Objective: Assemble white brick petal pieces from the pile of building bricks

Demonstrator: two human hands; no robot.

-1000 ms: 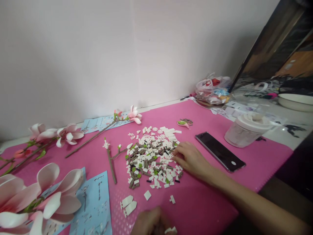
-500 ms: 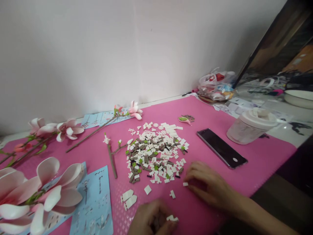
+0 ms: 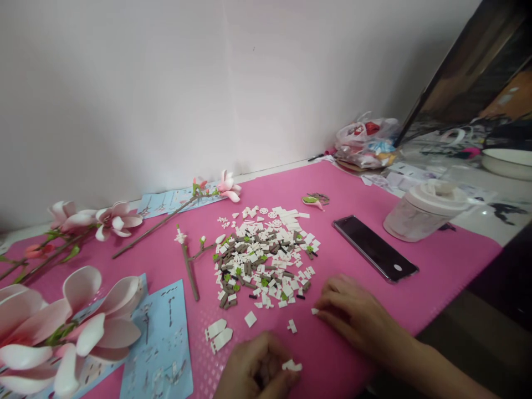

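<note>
My left hand [image 3: 260, 368], low in the view, pinches a small white building-block piece [image 3: 292, 366] between thumb and fingertips. To its right, my right hand [image 3: 347, 310] rests by the mat with its fingertips closed on a little white block [image 3: 315, 311]. Between the hands lies a loose white piece [image 3: 292, 326]. A white square tile [image 3: 250, 318] and two joined white pointed pieces [image 3: 219, 335] sit left of that. Beyond them spreads a pile of white, brown and green blocks [image 3: 266, 260]. A brown block twig [image 3: 190, 271] with white buds lies beside the pile.
Blue instruction sheets [image 3: 166, 332] and pink magnolia block flowers [image 3: 89, 332] fill the left side. A black phone [image 3: 374, 249] and a white lidded tub [image 3: 424, 213] stand right. Plastic bags [image 3: 366, 141] lie at the back, and a pink mat [image 3: 453, 271] covers the table.
My right hand has drawn its fingertips together on the little white block. My left hand has risen slightly, still with its white piece. The view has shifted a little.
</note>
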